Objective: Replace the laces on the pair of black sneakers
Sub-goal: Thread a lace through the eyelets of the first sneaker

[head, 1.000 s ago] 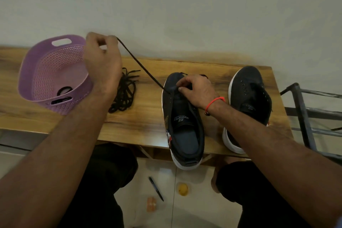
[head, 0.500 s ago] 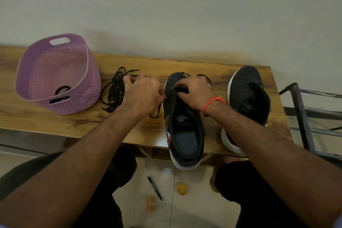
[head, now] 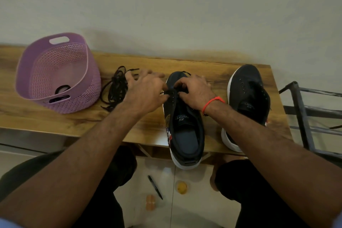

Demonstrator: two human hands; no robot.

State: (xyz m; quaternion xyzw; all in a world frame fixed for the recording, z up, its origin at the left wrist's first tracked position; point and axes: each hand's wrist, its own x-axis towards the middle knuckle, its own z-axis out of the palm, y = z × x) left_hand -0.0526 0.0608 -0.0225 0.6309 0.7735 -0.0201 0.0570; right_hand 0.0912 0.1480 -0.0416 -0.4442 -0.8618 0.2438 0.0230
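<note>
Both my hands are at the toe end of the near sneaker [head: 185, 116], which stands on the wooden worktop [head: 74, 120] with its heel hanging over the near edge. My left hand [head: 146, 92] sits at the shoe's left side, thumb and forefinger seeming to pinch the black lace [head: 167, 92] by the eyelets while the other fingers spread loosely toward the far side. My right hand [head: 196, 90] has a narrow grip, fingers curled on the lace over the shoe's front; a red thread [head: 212, 102] circles that wrist. The second sneaker [head: 248, 98] stands to the right, unlaced. A loose bundle of black laces [head: 114, 89] lies left of my hands, beside the purple basket [head: 61, 72].
</note>
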